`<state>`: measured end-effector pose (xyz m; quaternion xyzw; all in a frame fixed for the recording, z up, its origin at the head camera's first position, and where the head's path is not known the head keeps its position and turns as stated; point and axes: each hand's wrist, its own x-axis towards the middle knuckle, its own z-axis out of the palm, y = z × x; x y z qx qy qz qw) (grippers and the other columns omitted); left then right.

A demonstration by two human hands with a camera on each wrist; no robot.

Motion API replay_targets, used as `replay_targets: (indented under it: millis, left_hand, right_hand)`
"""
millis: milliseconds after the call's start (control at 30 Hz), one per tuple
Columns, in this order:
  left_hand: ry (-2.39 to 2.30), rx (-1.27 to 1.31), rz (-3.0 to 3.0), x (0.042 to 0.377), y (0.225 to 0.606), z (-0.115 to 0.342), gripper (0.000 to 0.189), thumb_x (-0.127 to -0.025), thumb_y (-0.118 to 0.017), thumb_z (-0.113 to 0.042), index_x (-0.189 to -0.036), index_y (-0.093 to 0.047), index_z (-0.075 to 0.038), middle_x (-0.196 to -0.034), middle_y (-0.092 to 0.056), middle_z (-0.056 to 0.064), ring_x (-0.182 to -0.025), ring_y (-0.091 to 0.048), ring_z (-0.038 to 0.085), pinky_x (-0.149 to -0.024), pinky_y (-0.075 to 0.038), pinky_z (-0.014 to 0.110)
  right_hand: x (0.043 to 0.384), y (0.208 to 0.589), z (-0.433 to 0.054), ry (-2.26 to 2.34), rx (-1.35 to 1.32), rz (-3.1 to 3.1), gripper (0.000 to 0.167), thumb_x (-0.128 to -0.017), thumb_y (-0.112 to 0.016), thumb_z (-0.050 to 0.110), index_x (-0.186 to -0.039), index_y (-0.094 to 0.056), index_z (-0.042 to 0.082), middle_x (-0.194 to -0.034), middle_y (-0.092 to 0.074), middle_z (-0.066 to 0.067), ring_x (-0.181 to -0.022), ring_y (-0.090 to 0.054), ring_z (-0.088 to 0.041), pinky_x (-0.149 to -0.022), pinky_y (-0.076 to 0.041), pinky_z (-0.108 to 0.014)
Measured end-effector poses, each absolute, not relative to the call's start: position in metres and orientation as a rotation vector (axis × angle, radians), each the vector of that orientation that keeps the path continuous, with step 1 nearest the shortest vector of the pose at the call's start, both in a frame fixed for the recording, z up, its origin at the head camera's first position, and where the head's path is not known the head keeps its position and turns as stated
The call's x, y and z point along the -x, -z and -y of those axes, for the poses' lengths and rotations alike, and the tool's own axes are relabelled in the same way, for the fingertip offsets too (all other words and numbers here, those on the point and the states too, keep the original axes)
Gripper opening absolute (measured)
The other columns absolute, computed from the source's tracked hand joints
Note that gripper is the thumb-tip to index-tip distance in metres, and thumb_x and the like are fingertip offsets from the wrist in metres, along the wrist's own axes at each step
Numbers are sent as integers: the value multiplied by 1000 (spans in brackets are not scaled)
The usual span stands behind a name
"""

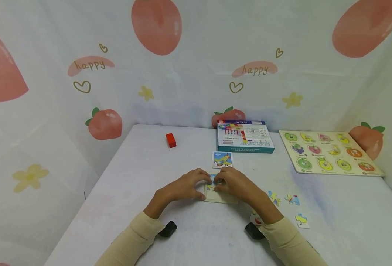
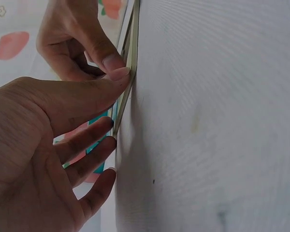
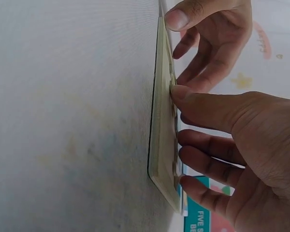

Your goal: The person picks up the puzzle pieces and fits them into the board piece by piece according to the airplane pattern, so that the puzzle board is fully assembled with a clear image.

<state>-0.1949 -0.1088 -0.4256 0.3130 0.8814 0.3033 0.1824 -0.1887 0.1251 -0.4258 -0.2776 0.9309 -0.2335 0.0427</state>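
A small pale puzzle board (image 1: 220, 198) lies flat on the white-covered table between both hands, with a few jigsaw pieces (image 1: 211, 187) in its upper left part. My left hand (image 1: 187, 185) holds the board's left side, thumb at the near corner and fingertips along the edge. Over the board, my right hand (image 1: 236, 183) bends its thumb and fingertips down around a jigsaw piece, which the fingers mostly hide. In the right wrist view, that thumb (image 3: 183, 93) touches the board's top face. Just beyond lies a picture card (image 1: 222, 160) with a yellow airplane.
Loose jigsaw pieces (image 1: 293, 199) lie to the right, some partly behind my right forearm. At the back are a boxed set (image 1: 245, 137) and a fruit puzzle board (image 1: 340, 170). A red block (image 1: 170, 140) sits at the back left, near the patterned curtain (image 1: 189, 81).
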Motion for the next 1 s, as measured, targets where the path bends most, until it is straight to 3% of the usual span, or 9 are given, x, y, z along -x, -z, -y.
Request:
replay_targets:
  millis: [500,1000]
  left_hand:
    - [-746,-1013,-2518,191,422,105,40,-94,-81,-12,-133,-74,-11,-139,-62,2,-131,-54,23,-113,-46,44]
    - [-708,-1004,-2519,193,423,104,42,-95,-80,-13,-136,-72,-12,-141,-60,3,-134,-52,24,-115,-44,44]
  right_hand:
    - [188,424,-127,749,848,-2837,23,-91,-86,22,-109,-82,9,-96,-68,3,-93,-60,-13,-86,-54,-33]
    - [189,422,-164,965,830,-2724,29,-95,-82,24,-119,-78,9,-104,-72,2,-97,-64,-18,-89,-55,-38]
